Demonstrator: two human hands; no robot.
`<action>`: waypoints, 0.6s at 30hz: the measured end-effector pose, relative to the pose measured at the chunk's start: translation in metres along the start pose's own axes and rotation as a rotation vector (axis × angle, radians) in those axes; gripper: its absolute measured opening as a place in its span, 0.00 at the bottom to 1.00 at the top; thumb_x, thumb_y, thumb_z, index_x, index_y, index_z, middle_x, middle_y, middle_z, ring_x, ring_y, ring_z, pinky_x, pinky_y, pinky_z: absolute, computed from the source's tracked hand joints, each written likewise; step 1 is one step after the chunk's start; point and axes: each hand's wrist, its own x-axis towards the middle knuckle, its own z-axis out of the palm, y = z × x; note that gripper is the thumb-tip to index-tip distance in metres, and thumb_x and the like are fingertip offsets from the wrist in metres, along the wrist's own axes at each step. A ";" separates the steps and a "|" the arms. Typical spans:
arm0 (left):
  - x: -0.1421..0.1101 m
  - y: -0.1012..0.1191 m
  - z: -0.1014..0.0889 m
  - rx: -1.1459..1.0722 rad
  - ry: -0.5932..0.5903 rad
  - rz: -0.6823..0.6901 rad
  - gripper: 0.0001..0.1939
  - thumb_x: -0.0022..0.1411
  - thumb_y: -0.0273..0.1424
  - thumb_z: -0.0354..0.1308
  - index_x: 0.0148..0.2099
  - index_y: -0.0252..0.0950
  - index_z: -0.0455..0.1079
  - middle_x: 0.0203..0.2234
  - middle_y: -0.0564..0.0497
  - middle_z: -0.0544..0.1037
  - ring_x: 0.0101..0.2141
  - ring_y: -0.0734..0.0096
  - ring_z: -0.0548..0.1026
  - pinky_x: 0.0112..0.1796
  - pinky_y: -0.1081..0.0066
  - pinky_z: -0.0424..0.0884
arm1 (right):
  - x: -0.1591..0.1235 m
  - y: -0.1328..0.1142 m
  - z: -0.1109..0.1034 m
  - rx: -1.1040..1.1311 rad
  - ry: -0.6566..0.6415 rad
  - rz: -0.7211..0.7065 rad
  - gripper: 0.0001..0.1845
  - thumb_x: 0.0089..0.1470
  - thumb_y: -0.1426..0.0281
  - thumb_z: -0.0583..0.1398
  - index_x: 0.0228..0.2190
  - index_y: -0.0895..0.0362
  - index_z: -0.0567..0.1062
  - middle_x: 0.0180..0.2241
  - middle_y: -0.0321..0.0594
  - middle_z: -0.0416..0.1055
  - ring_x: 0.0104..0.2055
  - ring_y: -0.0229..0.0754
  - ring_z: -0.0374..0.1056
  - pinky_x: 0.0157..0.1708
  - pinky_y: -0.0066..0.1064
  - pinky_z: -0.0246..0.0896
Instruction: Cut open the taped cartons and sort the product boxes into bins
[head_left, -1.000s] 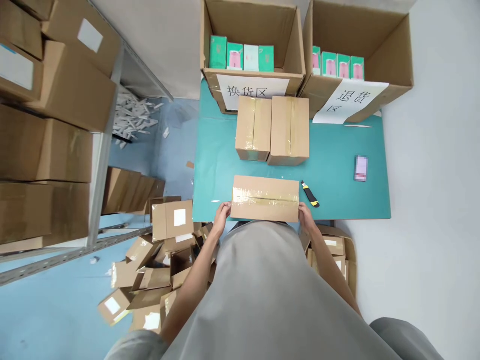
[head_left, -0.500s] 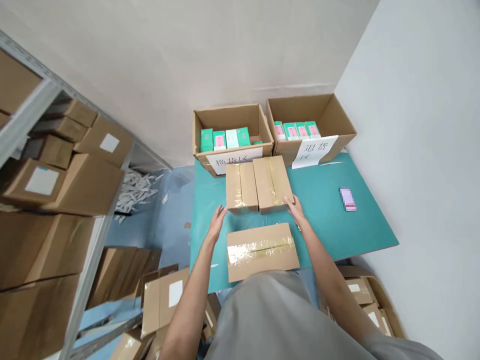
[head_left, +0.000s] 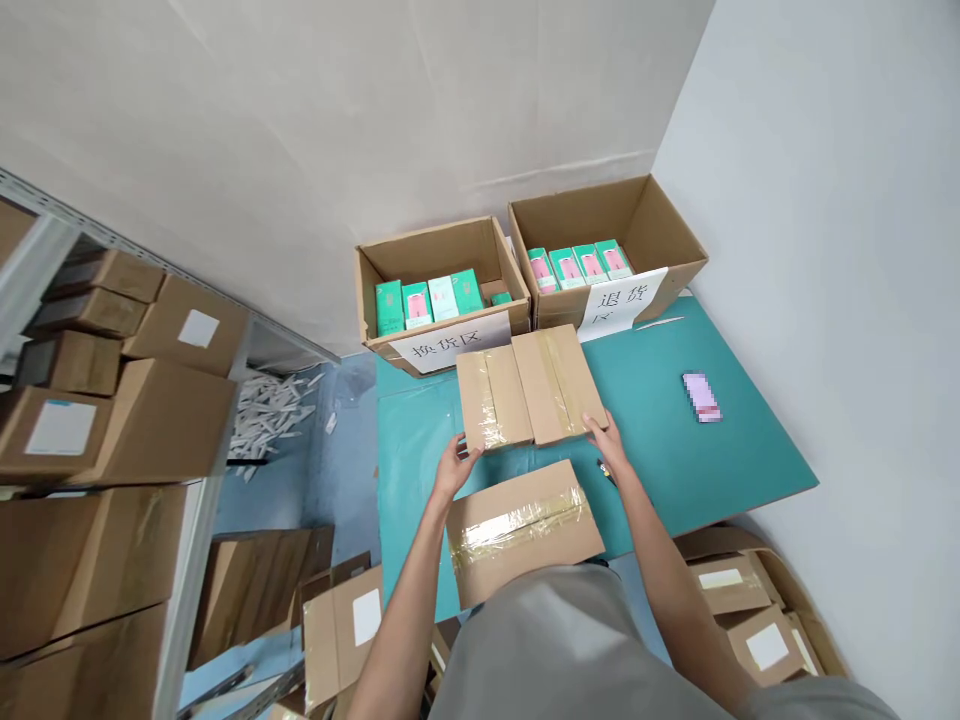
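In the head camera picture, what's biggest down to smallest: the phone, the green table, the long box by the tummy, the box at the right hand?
1. Green table
2. Long box
3. Box at the right hand
4. Phone

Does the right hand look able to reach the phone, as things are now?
Probably yes: the right hand would first leave the carton it touches, but only bare green tabletop shows between it and the phone.

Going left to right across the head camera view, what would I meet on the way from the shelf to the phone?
Shelved boxes → pile of white strips → left hand → right hand → phone.
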 end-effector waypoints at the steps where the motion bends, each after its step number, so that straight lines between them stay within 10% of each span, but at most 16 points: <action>1: 0.003 0.004 0.007 0.026 -0.005 0.005 0.36 0.58 0.49 0.78 0.60 0.35 0.74 0.48 0.37 0.89 0.47 0.47 0.90 0.54 0.51 0.84 | 0.003 -0.001 -0.008 0.000 0.005 -0.002 0.48 0.46 0.43 0.75 0.65 0.50 0.78 0.67 0.52 0.79 0.69 0.62 0.76 0.61 0.52 0.82; 10: 0.026 0.047 0.070 0.250 0.026 0.014 0.28 0.67 0.40 0.72 0.64 0.35 0.75 0.49 0.38 0.89 0.47 0.51 0.89 0.49 0.60 0.82 | 0.057 -0.026 -0.054 -0.093 0.007 -0.035 0.44 0.50 0.40 0.73 0.60 0.51 0.79 0.64 0.52 0.81 0.62 0.58 0.81 0.57 0.50 0.84; 18: -0.013 0.056 0.071 0.347 0.051 0.124 0.26 0.76 0.38 0.61 0.70 0.34 0.74 0.63 0.33 0.83 0.67 0.42 0.79 0.69 0.49 0.70 | 0.045 -0.004 -0.062 -0.275 0.024 -0.076 0.35 0.52 0.44 0.73 0.52 0.54 0.83 0.58 0.54 0.84 0.72 0.56 0.72 0.72 0.46 0.68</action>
